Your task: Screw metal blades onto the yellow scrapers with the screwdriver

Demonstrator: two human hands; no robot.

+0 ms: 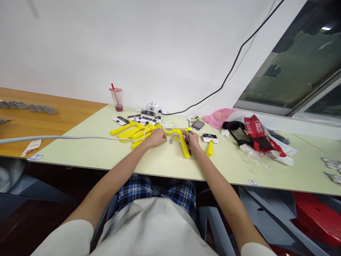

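Cards [150,117] in black and white lie behind a heap of yellow handles [128,134] on the pale table [93,153], their print too small for me to read. Another card [210,138] sits at the top of a lone yellow handle [210,149] to the right, equally illegible. Farther right, a red packet [252,128] carries rows of white characters I cannot make out; blue-edged stickers [36,156] with red marks sit along the table's front edge. The person's right hand [193,139] is closed around a slim tool [189,130] with a green-and-yellow end, just beside a yellow piece [184,146]. The left hand [157,138] curls by the heap's right end; whether its fingers pinch anything, I cannot tell.
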